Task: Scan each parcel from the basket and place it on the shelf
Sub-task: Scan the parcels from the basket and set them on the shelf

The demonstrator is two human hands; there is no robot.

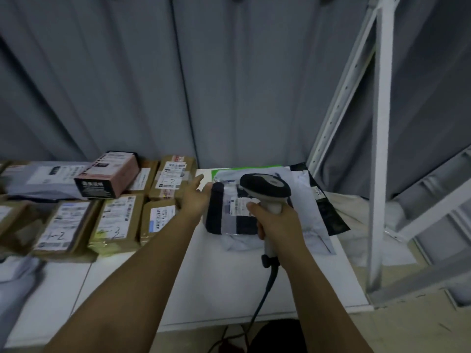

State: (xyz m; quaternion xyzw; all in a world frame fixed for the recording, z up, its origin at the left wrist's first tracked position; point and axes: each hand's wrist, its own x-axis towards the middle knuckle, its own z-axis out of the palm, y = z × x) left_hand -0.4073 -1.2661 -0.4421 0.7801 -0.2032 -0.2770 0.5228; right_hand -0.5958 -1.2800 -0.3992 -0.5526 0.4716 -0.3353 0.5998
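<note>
**Parcel on shelf, under scanner**

Dark parcel: lies label-up on white shelf, atop pale bags, right of brown boxes. Left hand: fingers straight, resting against its left edge, likely steadying it. Right hand: wrapped round scanner handle, head aimed down at the label.

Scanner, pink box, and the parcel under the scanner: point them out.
scanner (265, 186): head view, on the dark top of its head.
pink box (119, 171): head view, on its pink side face.
parcel (239, 206): head view, on its white label.
</note>
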